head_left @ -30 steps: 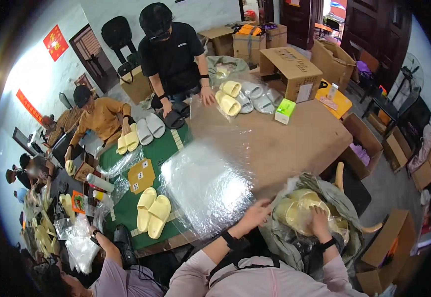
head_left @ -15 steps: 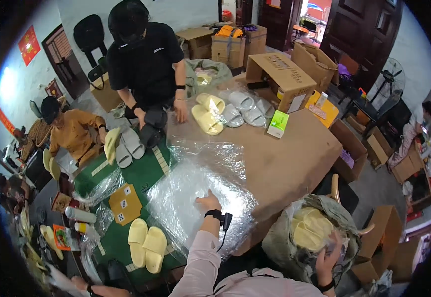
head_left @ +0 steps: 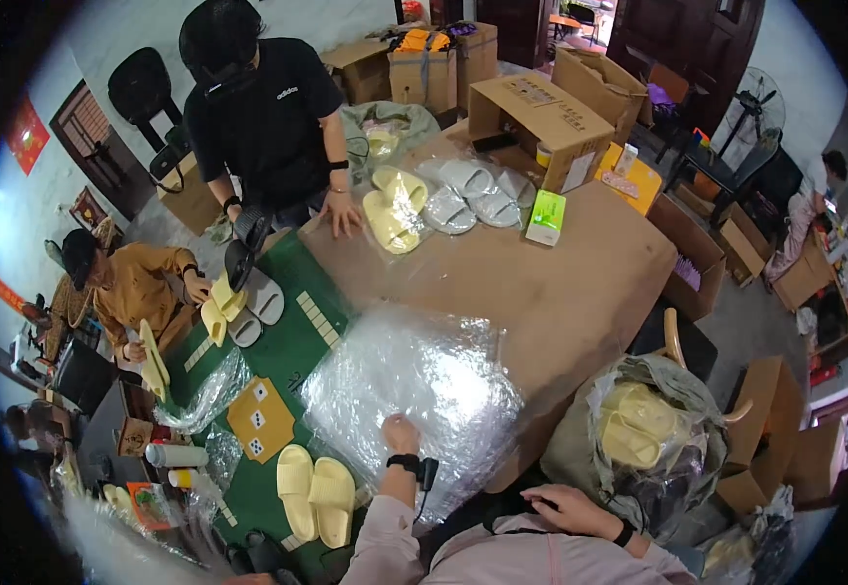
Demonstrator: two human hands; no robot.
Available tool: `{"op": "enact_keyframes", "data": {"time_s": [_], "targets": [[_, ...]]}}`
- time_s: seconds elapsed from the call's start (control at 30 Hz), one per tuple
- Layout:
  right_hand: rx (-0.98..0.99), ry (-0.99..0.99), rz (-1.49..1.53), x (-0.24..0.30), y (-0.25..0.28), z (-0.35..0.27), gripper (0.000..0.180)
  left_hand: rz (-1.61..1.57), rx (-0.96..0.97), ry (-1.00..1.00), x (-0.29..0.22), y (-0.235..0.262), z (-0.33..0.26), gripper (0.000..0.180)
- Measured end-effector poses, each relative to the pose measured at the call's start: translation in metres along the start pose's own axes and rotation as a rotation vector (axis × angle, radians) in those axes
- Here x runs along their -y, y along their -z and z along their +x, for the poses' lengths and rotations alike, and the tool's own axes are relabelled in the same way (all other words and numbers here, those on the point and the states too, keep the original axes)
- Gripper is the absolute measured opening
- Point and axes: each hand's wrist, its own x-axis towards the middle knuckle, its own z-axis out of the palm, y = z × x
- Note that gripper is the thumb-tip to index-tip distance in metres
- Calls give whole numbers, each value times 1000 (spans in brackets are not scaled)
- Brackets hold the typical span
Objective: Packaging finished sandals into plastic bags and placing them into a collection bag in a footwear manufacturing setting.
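Observation:
My left hand [head_left: 402, 435] rests on a pile of clear plastic bags [head_left: 443, 375] spread over the table in front of me. Its fingers are curled under, and what lies inside them is hidden. Low at the right, my right hand [head_left: 572, 510] is in front of my body, empty, with its fingers stretched out. Just beyond it stands a woven sack [head_left: 565, 444] holding pale yellow slides [head_left: 636, 429], some in clear plastic. A pair of yellow slides [head_left: 315, 495] lies left of the plastic bags on the green table mat [head_left: 283, 385].
Across the table, a standing person [head_left: 268, 127] holds a black slide [head_left: 240, 261]. A seated person [head_left: 146, 283] handles yellow slides [head_left: 221, 307]. Bagged yellow slides [head_left: 394, 210], bagged grey slides [head_left: 468, 195], a green box [head_left: 546, 216] and a cardboard carton [head_left: 541, 112] occupy the far side.
My right hand has come away from the sack toward my body. My left fingers, outstretched before, are now curled on the plastic. Across the table, the black slide has been lifted. My view has shifted.

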Motion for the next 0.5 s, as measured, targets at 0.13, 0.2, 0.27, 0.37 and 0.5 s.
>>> {"op": "enact_keyframes", "data": {"time_s": [0.13, 0.2, 0.27, 0.37, 0.5], "targets": [[0, -12, -54, -24, 3, -2, 31, 299, 81, -303, -82, 40, -65, 14], [89, -10, -72, -18, 2, 6, 32, 398, 78, -284, -72, 77, -57, 13], [231, 105, -119, -27, -22, 27, 35, 974, 200, -467, 30, 165, -26, 21], [134, 21, -82, -62, -20, 29, 42, 677, 336, -503, -26, 163, -92, 27], [138, 54, 77, -78, -28, 34, 45, 285, 334, -494, -127, 82, -253, 36]]}}
